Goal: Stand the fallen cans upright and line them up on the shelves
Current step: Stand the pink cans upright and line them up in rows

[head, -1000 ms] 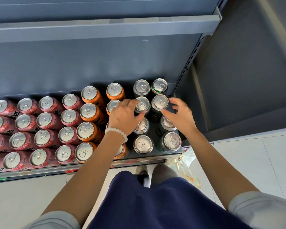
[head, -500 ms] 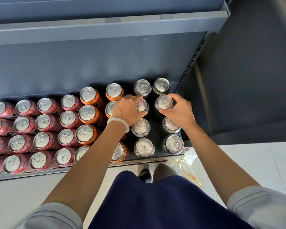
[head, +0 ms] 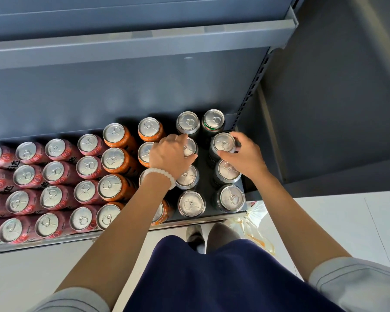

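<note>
On the low grey metal shelf (head: 239,218), at its left end, upright pink aluminium cans (head: 54,172) with silver lids stand packed in rows, and just beside them come two columns of upright orange aluminium cans (head: 113,159). Next to the orange ones, the left hand (head: 170,157), a white bead bracelet (head: 160,175) round its wrist, curls its fingers over the rim of a dark can with a silver lid (head: 189,147), second from the back in its column, and grips it from above. Right of that, across a narrow strip of bare shelf, the right hand (head: 243,154) pinches the top of a black can with a silver lid (head: 222,144) between thumb and fingers; this can also stands second from the back, in the last column by the shelf's slotted upright. Both columns of dark cans are upright, four deep. Below the shelf edge, at the right, a crumpled clear plastic bag (head: 252,224) lies on the pale floor.
</note>
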